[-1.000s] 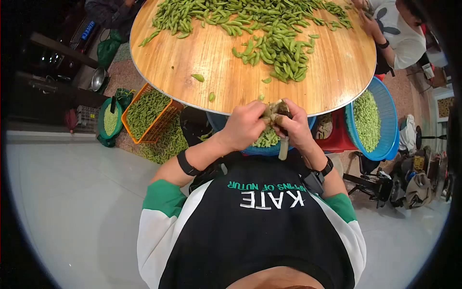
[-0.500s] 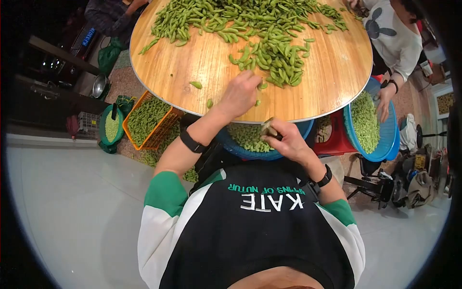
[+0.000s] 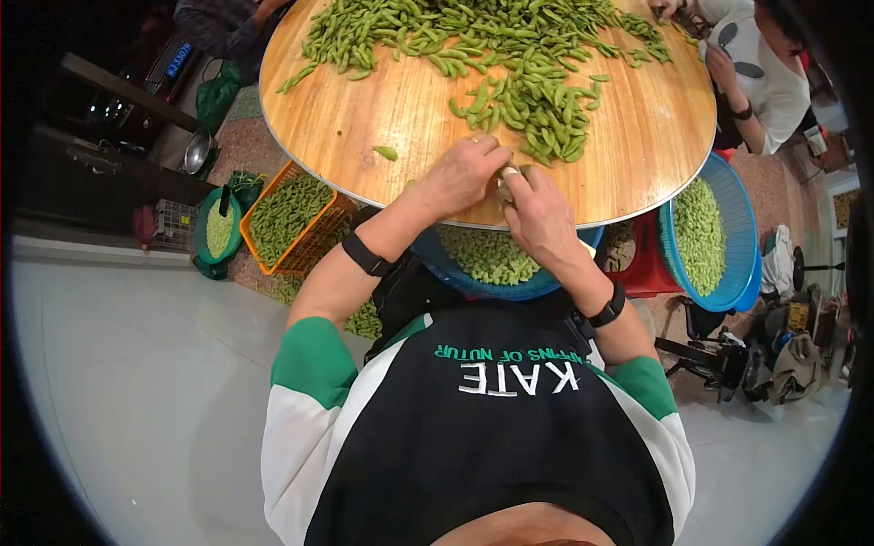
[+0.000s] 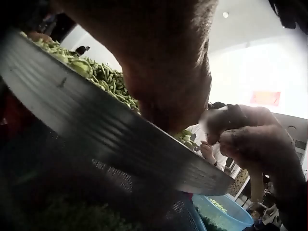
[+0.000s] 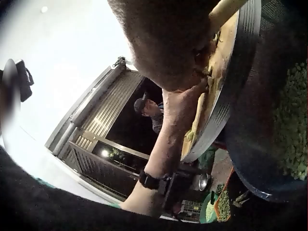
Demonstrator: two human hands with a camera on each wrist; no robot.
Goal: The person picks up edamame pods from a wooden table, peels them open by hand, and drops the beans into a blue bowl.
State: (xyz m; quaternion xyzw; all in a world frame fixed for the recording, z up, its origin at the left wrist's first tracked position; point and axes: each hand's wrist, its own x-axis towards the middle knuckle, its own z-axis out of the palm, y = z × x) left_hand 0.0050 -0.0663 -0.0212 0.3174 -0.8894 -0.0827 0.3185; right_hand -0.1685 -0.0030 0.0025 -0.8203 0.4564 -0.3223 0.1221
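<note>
Over the near edge of the round wooden table [image 3: 637,155], both hands meet at the fingertips. My left hand [image 3: 462,177] has curled fingers, pinching a small soybean pod mostly hidden between the hands. My right hand [image 3: 544,218] comes in from the other side, its thumb tip covered in something pale. It grips a flat pale handle [image 4: 256,185], which hangs below the palm in the left wrist view; what it belongs to is hidden. Just beyond the fingers lies a heap of green soybean pods [image 3: 546,109]. Below the hands, a blue basket [image 3: 428,259] holds shelled beans [image 3: 487,259].
One loose pod [image 3: 386,153] lies left of the hands. An orange crate [image 3: 273,266] of pods and a green basin [image 3: 202,238] of beans stand at left. Another blue basket [image 3: 748,232] of beans stands at right. Another person [image 3: 774,82] sits at the far right side.
My left hand went from the right hand to the tabletop. My right hand then rose from over the basket to meet it at the edge. The person at right moved a hand from the basket back up.
</note>
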